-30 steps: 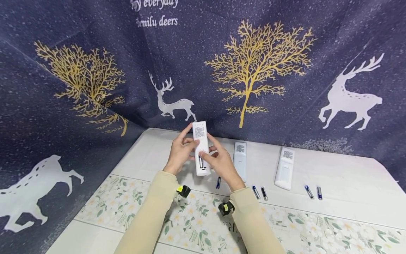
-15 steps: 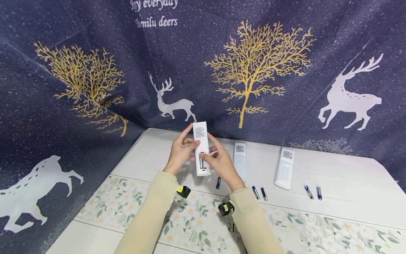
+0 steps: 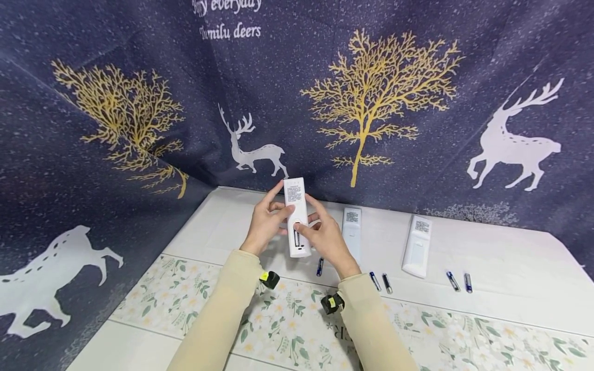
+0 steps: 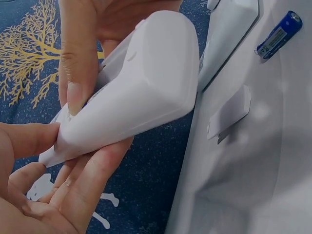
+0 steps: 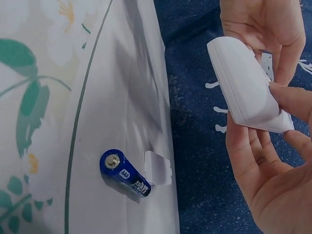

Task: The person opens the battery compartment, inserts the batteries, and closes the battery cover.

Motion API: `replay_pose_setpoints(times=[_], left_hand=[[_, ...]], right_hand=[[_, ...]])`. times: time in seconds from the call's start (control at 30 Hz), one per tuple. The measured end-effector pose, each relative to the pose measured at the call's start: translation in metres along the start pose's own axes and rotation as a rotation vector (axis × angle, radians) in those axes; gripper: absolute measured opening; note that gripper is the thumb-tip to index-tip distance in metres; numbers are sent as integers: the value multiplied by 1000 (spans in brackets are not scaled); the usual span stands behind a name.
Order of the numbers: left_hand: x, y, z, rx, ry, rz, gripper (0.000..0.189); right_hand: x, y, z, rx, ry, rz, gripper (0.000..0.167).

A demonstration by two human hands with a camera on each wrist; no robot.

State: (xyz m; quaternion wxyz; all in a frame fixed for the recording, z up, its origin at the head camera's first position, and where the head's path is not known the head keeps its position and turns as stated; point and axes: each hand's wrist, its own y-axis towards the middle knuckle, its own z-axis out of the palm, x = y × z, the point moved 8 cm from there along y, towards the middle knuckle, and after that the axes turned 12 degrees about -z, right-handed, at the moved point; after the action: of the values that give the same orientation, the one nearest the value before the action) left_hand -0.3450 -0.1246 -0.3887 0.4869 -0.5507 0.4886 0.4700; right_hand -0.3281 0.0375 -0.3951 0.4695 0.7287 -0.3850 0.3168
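Note:
Both hands hold a white remote control above the table, its back turned to the head camera. The battery compartment is uncovered, and a battery lies in it. My left hand grips the left edge, thumb on the back. My right hand holds the right edge, its thumb at the top of the compartment. A blue AAA battery lies on the table below, beside a loose white battery cover. In both wrist views the remote's end hides most of the compartment.
Two more remotes lie face down to the right, one pale blue and one white. In front of them lie one pair of batteries and another pair. A dark deer-print cloth hangs behind the table.
The remote and both hands shift very slightly to the right in the head view, mostly along with the whole scene. The grip looks the same, with the right thumb still at the compartment.

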Motion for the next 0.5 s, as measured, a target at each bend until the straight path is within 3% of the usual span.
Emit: replay_pose_setpoints(times=[0.5], left_hand=[[-1, 0, -1, -3, 8, 12, 74]], right_hand=[[-1, 0, -1, 25, -29, -1, 79]])
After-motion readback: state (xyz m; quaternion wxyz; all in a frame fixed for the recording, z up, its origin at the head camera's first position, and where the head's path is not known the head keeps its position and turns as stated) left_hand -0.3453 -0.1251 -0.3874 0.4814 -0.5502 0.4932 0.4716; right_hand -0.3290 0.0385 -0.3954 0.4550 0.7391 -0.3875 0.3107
